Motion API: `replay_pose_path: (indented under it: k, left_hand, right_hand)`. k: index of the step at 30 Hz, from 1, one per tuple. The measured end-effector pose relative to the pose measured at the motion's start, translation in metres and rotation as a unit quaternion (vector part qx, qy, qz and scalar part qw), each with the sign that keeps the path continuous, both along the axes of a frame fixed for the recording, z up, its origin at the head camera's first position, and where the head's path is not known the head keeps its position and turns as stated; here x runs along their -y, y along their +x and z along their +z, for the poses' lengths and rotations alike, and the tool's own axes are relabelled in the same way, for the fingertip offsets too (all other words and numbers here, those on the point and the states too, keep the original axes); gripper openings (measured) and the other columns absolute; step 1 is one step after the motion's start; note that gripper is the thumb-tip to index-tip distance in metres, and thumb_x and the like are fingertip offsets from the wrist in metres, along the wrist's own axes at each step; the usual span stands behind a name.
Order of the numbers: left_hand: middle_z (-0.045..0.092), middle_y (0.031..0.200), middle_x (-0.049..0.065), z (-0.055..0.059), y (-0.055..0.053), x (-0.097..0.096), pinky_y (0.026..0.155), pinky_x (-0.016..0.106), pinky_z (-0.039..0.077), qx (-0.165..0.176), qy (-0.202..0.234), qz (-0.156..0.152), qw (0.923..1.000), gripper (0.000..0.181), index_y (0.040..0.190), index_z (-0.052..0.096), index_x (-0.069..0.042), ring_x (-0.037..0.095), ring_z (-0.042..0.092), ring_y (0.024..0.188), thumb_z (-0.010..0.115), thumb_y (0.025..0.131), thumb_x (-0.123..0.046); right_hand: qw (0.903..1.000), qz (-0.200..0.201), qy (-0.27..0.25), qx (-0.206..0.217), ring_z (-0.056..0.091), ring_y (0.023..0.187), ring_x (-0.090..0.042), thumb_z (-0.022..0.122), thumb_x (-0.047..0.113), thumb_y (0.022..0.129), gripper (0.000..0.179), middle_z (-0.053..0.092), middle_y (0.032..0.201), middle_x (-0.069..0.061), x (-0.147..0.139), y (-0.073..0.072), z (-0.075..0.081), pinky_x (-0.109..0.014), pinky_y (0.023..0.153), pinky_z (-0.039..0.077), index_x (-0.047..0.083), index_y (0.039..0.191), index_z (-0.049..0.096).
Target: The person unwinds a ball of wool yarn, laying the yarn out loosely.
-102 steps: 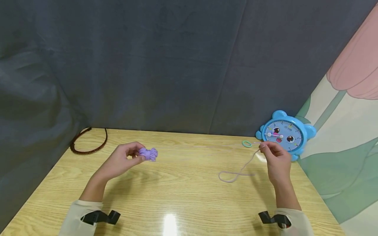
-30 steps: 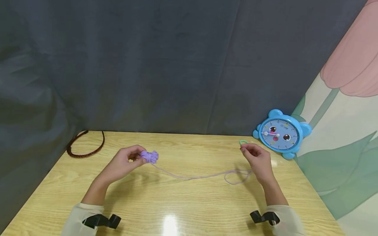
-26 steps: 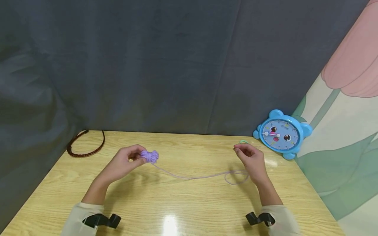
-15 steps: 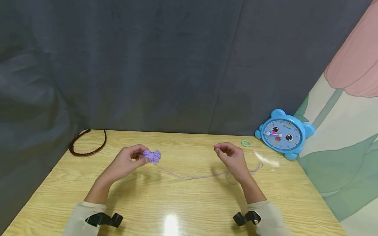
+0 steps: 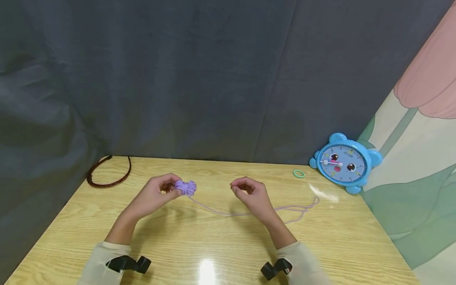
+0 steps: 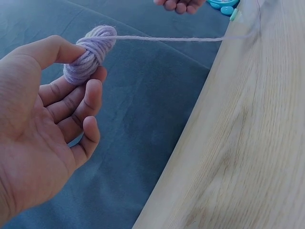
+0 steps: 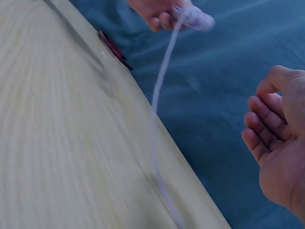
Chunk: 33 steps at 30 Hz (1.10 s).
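A small purple yarn bundle (image 5: pixel 186 188), wound and cinched at its middle, is pinched between the thumb and fingers of my left hand (image 5: pixel 151 198) above the table. From it a loose yarn strand (image 6: pixel 167 38) runs down to the right and lies in loops on the wood. My right hand (image 5: pixel 251 196) is over the middle of the table, its fingers loosely curled and bent toward the thumb. Nothing shows between those fingers in the right wrist view. A gap separates the right fingertips from the bundle, and the forearm crosses over the strand.
A brown braided band (image 5: pixel 108 185) lies at the back left of the wooden table (image 5: pixel 171 253). At the back right are a green ring (image 5: pixel 298 173) and a blue bear-shaped clock (image 5: pixel 343 163). A dark curtain (image 5: pixel 199 79) hangs behind.
My right hand held the yarn's strand out at the far right earlier. It has let go and moved left toward the bundle, leaving the strand on the table. The left hand keeps its grip.
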State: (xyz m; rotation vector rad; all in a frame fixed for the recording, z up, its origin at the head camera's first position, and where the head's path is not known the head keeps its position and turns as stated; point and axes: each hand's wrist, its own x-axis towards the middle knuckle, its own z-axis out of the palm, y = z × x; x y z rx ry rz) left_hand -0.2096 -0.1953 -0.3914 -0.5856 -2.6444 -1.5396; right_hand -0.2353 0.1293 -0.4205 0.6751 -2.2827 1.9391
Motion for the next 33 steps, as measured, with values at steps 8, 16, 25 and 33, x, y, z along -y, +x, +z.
replay_pose_path:
  k: [8,16,25,33]
  left_hand:
    - [0.065,0.095,0.006,-0.002,-0.001,-0.001,0.067,0.025,0.048,-0.005,0.001,-0.004,1.0,0.011,0.108,0.069,-0.008,0.014,0.057,0.082,0.07,0.098,-0.011]
    - [0.066,0.095,0.006,-0.001,-0.002,-0.001,0.067,0.026,0.048,-0.003,-0.002,0.003,1.0,0.011,0.108,0.069,-0.009,0.015,0.058,0.082,0.07,0.097,-0.012]
    - [0.066,0.095,0.006,-0.001,-0.002,-0.001,0.068,0.026,0.049,-0.003,-0.001,-0.002,1.0,0.011,0.108,0.069,-0.009,0.015,0.059,0.082,0.071,0.098,-0.013]
    - [0.066,0.095,0.006,-0.003,-0.002,-0.001,0.068,0.025,0.048,-0.001,-0.007,0.001,1.0,0.012,0.108,0.069,-0.009,0.016,0.059,0.082,0.071,0.098,-0.014]
  right_hand:
    - [0.9986,0.049,0.009,0.018,0.067,0.097,-0.011,0.067,0.006,0.098,0.013,0.072,0.111,-0.021,0.034,0.008,-0.011,-0.032,0.095,0.055,0.0,0.109,0.072]
    - [0.9958,0.083,0.019,0.034,0.065,0.095,-0.011,0.069,0.008,0.097,0.019,0.071,0.109,-0.021,0.054,0.014,-0.023,-0.03,0.09,0.053,-0.004,0.111,0.071]
    - [0.9937,0.1,0.044,0.025,0.065,0.095,-0.009,0.07,0.008,0.096,0.018,0.073,0.108,-0.015,0.061,0.016,-0.03,-0.028,0.09,0.055,-0.001,0.112,0.072]
    - [0.9883,0.127,0.08,0.03,0.065,0.094,-0.007,0.071,0.012,0.097,0.017,0.074,0.104,-0.011,0.062,0.016,-0.031,-0.03,0.086,0.055,0.001,0.11,0.075]
